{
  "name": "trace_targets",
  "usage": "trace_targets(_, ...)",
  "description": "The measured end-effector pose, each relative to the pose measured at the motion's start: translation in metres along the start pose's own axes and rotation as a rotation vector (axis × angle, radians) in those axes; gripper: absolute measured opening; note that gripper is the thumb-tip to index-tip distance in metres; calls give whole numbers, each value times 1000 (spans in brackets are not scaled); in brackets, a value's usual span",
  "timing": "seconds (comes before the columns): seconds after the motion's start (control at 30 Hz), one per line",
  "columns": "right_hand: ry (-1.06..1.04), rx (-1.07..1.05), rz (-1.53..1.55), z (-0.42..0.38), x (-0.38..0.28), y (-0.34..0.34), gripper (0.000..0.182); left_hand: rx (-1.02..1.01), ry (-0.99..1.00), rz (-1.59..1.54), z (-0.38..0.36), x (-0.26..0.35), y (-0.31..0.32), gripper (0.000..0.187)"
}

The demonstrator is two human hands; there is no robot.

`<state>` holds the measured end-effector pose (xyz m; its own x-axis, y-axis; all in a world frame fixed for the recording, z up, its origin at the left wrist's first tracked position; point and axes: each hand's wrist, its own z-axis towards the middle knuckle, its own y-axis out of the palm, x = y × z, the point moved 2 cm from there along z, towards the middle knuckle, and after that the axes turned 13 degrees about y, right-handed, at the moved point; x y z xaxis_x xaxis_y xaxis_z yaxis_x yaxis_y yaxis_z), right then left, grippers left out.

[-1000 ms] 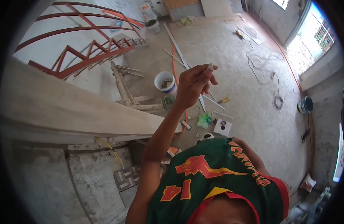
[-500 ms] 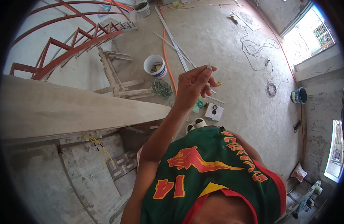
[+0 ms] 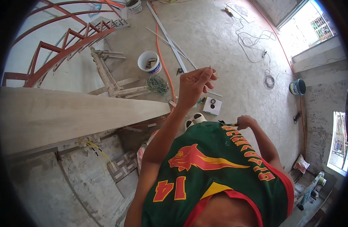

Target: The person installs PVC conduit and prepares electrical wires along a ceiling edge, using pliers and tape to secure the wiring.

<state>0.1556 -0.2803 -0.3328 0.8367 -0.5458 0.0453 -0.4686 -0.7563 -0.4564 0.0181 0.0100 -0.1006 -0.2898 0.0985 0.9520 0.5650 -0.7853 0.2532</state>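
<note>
My left hand [image 3: 196, 85] is raised in front of my chest, its thumb and forefinger pinched on a small pale pointed piece [image 3: 210, 67]. Only the tip of that piece shows above the thumb. At my waist on the right, my right hand [image 3: 246, 122] is closed around a hand tool [image 3: 230, 124] with a yellow-and-black handle. The tool's dark end lies against the front of my green jersey [image 3: 208, 151]. Beyond my left wrist, a white box [image 3: 212, 106] with dark round marks sits on the floor.
A pale beam [image 3: 87, 113] juts in from the left, below a red steel stair frame [image 3: 68, 49]. On the floor are a white bucket [image 3: 149, 62], coiled green wire [image 3: 157, 84], metal strips [image 3: 168, 36], an orange hose [image 3: 161, 53], a grey cable [image 3: 269, 80] and a dark bucket [image 3: 297, 87].
My right hand has come out from behind my jersey, now with the yellow-and-black tool in it. My left hand keeps its pinch. The view has shifted slightly.
</note>
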Motion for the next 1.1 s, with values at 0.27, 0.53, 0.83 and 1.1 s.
trace_targets(0.27,-294,580,954,-130,-43,-101,25,83,-14,111,-3,7,-2,29)
trace_targets(0.53,-437,980,1007,-186,-98,-145,29,75,129,180,-15,7,7,25)
trace_targets(0.83,-400,1082,854,-189,-107,-151,29,82,197,174,-24,16,2,24)
trace_targets(1.1,-416,1067,855,-188,-108,-151,25,69,210,186,-28,18,-3,21)
